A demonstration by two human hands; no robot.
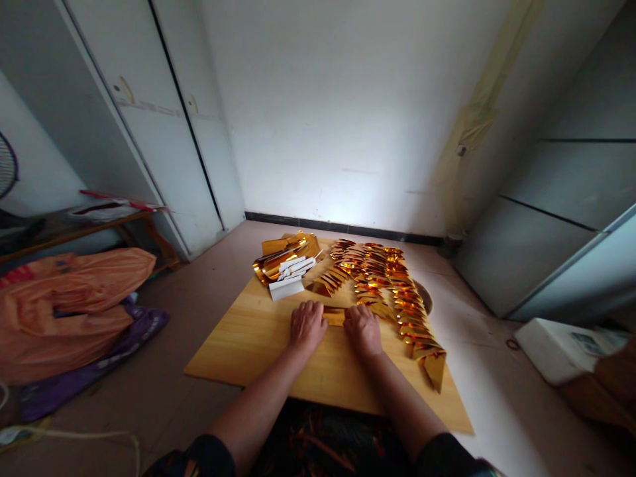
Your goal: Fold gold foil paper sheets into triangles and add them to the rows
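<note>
A strip of shiny gold paper (334, 316) lies between my two hands, close above or on the wooden board (238, 344). My left hand (308, 324) is closed on its left end, and my right hand (364, 328) grips the right end. Fingertips of both hands curl over it, so its ends are hidden. Just beyond my left hand are folded white papers (293, 275) and a pile of loose gold sheets (283, 255). Rows of folded gold paper pieces (412, 311) stand nested together to the right of my right hand.
A white wall (338, 119) rises behind the board. Orange and purple bags (74, 305) lie on the floor at left, by a low wooden bench (144, 225). Grey cabinets (163, 119) stand at left; a white box (556, 351) is at right.
</note>
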